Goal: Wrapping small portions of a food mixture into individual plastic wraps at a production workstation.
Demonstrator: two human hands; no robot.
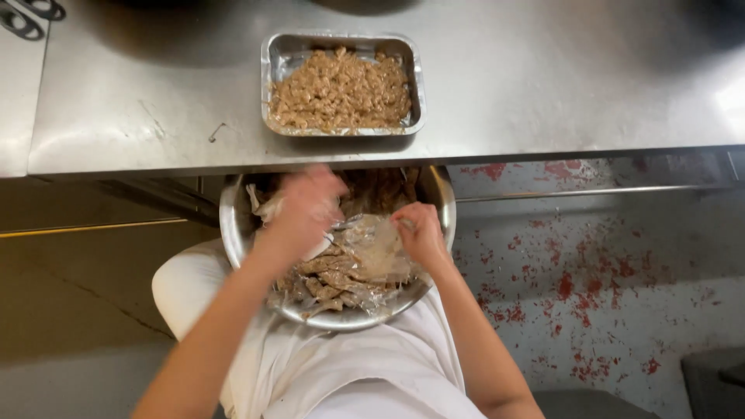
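Observation:
A round steel bowl (233, 221) rests against my lap, just below the edge of a steel table (543, 85). It holds brown strips of meat (330, 279) partly covered by clear plastic film (376, 248). My left hand (304, 208) is blurred over the bowl's left side, fingers closed on a bunch of the film. My right hand (419, 231) pinches the film's right edge. On the table above sits a rectangular foil tray (275, 54) filled with chopped brown meat (341, 91).
The table edge runs across the view right above the bowl. A grey floor with red paint spatter (574, 271) lies to the right. A white apron (372, 372) covers my lap. A dark object (710, 380) stands at the bottom right.

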